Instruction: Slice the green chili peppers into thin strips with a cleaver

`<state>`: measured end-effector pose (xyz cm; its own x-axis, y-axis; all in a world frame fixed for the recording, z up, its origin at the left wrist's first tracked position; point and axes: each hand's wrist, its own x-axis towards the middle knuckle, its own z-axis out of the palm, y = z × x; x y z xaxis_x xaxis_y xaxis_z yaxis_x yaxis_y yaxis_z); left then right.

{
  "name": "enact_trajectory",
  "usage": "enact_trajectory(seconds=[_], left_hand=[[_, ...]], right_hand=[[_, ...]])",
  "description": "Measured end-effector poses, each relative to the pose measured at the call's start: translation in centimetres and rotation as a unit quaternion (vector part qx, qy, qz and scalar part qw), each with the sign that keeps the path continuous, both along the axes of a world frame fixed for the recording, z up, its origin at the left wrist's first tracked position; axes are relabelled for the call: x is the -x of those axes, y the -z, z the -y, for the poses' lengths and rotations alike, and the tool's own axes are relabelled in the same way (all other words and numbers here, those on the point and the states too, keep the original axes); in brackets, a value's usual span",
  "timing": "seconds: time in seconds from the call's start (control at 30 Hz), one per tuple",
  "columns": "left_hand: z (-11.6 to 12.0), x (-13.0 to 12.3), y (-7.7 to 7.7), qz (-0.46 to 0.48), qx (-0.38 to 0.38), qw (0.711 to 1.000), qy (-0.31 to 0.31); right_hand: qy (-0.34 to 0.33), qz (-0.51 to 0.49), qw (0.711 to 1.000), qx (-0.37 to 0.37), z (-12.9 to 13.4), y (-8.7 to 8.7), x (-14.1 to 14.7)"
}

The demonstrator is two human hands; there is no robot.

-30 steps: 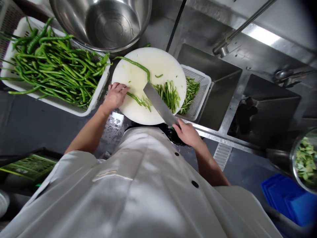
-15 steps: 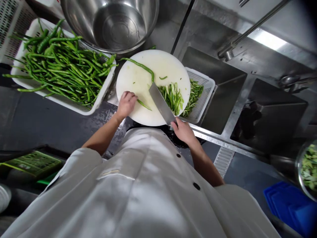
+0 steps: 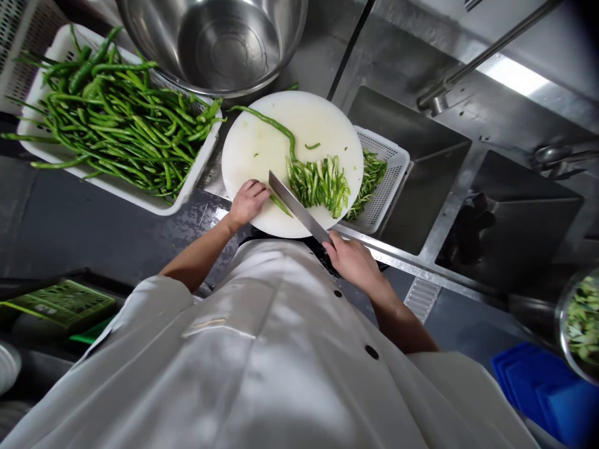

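Note:
My right hand (image 3: pixel 353 259) is closed around the handle of a cleaver (image 3: pixel 299 209), its blade slanting up and left over the round white cutting board (image 3: pixel 262 149). At the board's lower left, my left hand (image 3: pixel 250 201) is closed on a green chili pepper (image 3: pixel 281 206), part of which shows between the fingers and the blade. Right of the blade lies a pile of cut chili pieces (image 3: pixel 322 184). A whole long chili (image 3: pixel 274 123) curves across the board above it, its lower end touching the pile.
A white basket (image 3: pixel 187 193) heaped with green chilies stands at the left. Behind the board is a large steel bowl (image 3: pixel 229 50). A white perforated basket (image 3: pixel 395 165) with cut chilies sits right of the board, beside a sink (image 3: pixel 421 187) and faucet (image 3: pixel 440 100).
The cleaver has moved left, away from the cut pile toward my left hand, and its blade now stands more on edge. My left hand has shifted slightly right and down with the chili.

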<state>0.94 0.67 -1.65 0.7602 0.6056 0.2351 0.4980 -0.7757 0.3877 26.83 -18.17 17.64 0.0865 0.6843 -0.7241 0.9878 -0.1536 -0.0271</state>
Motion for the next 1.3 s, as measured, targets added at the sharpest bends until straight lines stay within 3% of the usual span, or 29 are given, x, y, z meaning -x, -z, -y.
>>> enact_trajectory(seconds=[0.13, 0.33, 0.4, 0.47, 0.63, 0.73, 1.0, 1.13, 1.2, 1.3], left_hand=[[0.1, -0.1, 0.2, -0.005, -0.016, 1.000, 0.008], [0.1, 0.0, 0.3, 0.021, -0.010, 1.000, 0.009], [0.0, 0.2, 0.2, 0.031, 0.001, 0.999, 0.008], [0.0, 0.3, 0.2, 0.038, 0.006, 0.999, 0.012], [0.0, 0.6, 0.2, 0.038, 0.009, 0.999, 0.012], [0.1, 0.7, 0.2, 0.045, 0.028, 0.999, 0.010], [0.4, 1.4, -0.4, 0.049, 0.010, 0.998, 0.044], [-3.3, 1.7, -2.4, 0.069, 0.050, 0.996, 0.004], [-7.0, 0.6, -3.6, 0.058, 0.043, 0.997, -0.036], [-13.0, -3.0, -4.8, -0.016, 0.026, 0.999, -0.022]], right_hand=[[-0.006, -0.017, 1.000, 0.017, -0.5, -0.8, 0.3], [0.034, -0.086, 0.996, 0.002, -3.4, 3.2, 3.1], [0.034, -0.085, 0.996, -0.004, -4.1, 3.7, 3.6], [0.024, -0.079, 0.997, -0.001, -4.4, 3.1, 3.3], [0.003, -0.059, 0.998, 0.024, -3.4, -0.3, 1.5], [0.008, -0.057, 0.998, 0.038, -3.3, -0.6, 1.3], [0.059, -0.136, 0.988, -0.047, -5.6, 6.1, 3.8], [0.057, -0.148, 0.984, -0.087, -3.4, 5.7, 1.1], [0.045, -0.142, 0.985, -0.083, -1.7, 4.9, -0.1], [0.027, -0.155, 0.986, -0.046, -0.4, 4.3, -0.1]])
